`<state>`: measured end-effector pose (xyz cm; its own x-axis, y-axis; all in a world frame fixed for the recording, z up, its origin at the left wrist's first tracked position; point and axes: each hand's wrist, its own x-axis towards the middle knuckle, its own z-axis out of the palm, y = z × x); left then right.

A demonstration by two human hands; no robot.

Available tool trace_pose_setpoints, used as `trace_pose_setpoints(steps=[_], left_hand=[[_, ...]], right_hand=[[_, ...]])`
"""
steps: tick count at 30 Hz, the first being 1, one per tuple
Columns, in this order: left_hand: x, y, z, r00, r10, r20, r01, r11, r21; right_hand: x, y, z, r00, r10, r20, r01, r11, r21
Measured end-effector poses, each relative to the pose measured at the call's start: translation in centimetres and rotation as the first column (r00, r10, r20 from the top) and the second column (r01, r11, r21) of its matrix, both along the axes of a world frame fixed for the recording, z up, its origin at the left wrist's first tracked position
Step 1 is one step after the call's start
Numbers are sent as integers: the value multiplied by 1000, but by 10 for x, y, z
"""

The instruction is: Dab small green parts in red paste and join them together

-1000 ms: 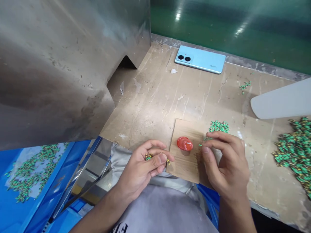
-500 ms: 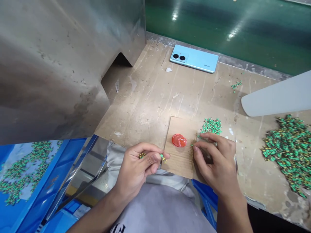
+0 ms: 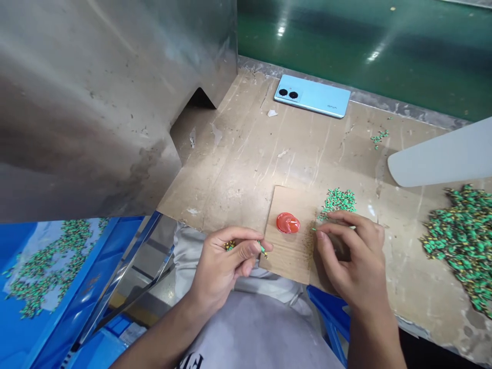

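My left hand [image 3: 219, 264] is closed around several tiny green-and-yellow pieces [image 3: 229, 245]. One more green piece with a yellow end [image 3: 264, 250] sticks out between its thumb and index finger. My right hand [image 3: 355, 256] pinches a tiny green piece [image 3: 314, 229] at the thumb and index fingertips, over the right side of a cardboard sheet [image 3: 288, 261]. Between the hands, a glossy red blob [image 3: 288, 223] sits on the cardboard. Just beyond my right fingers lies a small heap of green pieces [image 3: 340, 200]. Their exact kind is too small to make out.
A large pile of green-and-yellow pieces [image 3: 461, 241] lies at right, below a pale grey bar [image 3: 442, 156]. A light blue phone [image 3: 313, 96] rests at the back beside a green surface [image 3: 346, 46]. Sheet metal [image 3: 96, 113] stands at left, above a blue tray [image 3: 23, 338] with more pieces.
The whole view has shifted a little, so things appear farther right. My right hand has drawn slightly to the right, away from the red blob. My left hand keeps its hold.
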<state>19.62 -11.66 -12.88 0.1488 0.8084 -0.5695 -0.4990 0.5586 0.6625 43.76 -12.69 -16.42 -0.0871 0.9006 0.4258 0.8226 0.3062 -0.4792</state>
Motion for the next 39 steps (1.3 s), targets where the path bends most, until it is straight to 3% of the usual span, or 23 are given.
trace_pose_setpoints(steps=[5, 7, 10, 14, 19, 21, 26, 33, 39], left_hand=[[1, -2, 0, 999, -51, 19, 50, 998, 39], [1, -4, 1, 997, -82, 14, 80, 992, 96], [3, -9, 2, 993, -100, -65, 110, 978, 178], [5, -13, 7, 982, -86, -170, 124, 967, 224], [6, -15, 10, 967, -58, -248, 147, 923, 355], [7, -15, 6, 963, -37, -269, 160, 877, 454], [9, -13, -6, 969, 43, -243, 148, 686, 713], [6, -11, -10, 941, 62, -334, 231, 606, 761], [5, -11, -10, 925, 71, -373, 264, 587, 766]], right_hand=[[1, -4, 3, 999, 16, -46, -16, 1000, -7], [-6, -12, 9, 983, -5, -182, 3, 1000, -11], [-25, -26, 26, 875, -27, -483, 14, 999, -30], [-49, -34, 43, 792, 72, -606, -180, 976, -120], [-59, -28, 46, 732, 125, -669, -317, 932, -173], [-59, -27, 46, 720, 128, -683, -342, 921, -188], [-56, -28, 46, 685, 106, -721, -389, 890, -239], [-54, -25, 46, 648, 85, -757, -434, 858, -275], [-54, -23, 50, 646, 80, -759, -452, 842, -295]])
